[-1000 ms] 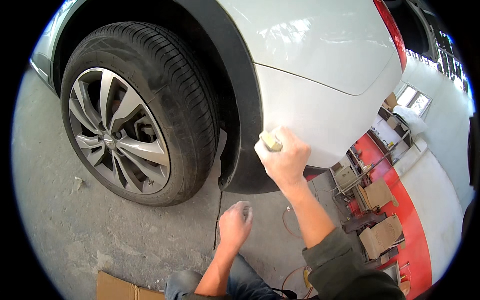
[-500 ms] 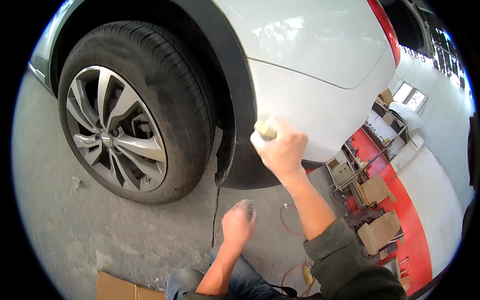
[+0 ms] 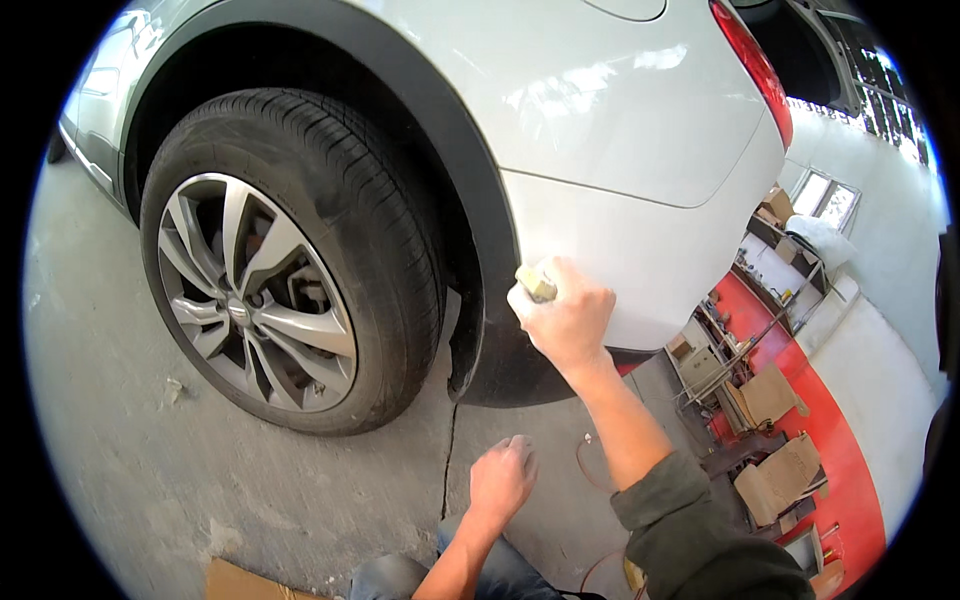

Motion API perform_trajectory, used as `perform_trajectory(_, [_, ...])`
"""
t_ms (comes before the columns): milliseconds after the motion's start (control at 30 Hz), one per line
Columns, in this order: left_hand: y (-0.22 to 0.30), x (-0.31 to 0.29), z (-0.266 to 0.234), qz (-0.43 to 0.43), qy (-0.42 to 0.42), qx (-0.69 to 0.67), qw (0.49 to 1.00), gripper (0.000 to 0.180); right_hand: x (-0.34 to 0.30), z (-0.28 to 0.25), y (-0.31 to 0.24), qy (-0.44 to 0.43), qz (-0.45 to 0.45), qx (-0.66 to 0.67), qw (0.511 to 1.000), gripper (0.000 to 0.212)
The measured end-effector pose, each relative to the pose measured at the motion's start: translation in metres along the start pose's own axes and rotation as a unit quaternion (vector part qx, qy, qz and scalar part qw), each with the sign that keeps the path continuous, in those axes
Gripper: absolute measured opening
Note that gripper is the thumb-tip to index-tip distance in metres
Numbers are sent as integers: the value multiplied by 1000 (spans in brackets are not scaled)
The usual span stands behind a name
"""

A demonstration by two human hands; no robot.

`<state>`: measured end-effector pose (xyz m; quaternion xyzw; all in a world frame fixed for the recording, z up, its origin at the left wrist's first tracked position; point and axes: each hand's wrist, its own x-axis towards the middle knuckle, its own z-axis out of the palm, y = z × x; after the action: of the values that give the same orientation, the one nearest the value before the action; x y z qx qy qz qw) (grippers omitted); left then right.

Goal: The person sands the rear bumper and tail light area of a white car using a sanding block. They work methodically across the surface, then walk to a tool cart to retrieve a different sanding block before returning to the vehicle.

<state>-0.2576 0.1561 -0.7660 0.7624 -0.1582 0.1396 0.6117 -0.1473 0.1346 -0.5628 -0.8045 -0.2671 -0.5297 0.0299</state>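
The pale yellow block [image 3: 538, 285] is up at the white bumper [image 3: 645, 255], clamped tight in the right hand [image 3: 575, 310], just beside the black arch trim [image 3: 500, 345]! Lower down, the left hand [image 3: 502, 478] curls near the knees [image 3: 390, 578], and whether it grips anything, I can't tell. Off left stands the big wheel [image 3: 240, 312] on grey floor [image 3: 120, 400].

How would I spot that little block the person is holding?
Start at the white car, then its wheel, then follow the black arch trim down to the right hand. The block pokes out of that fist: pale yellow, unlike the dark trim and white panel beside it.
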Motion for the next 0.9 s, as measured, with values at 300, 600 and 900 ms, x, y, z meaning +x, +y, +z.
perform_trajectory(300, [-12,5,-2,-4,23,-8,1000,22,99,9,-23,22,-71,-10,997,23])
perform_trajectory(600, [-15,6,-3,-8,12,9,1000,21,71,5,-13,-8,-51,-25,998,23])
perform_trajectory(900, [-15,7,-8,-22,11,9,1000,20,-48,-7,19,-67,5,25,997,20])
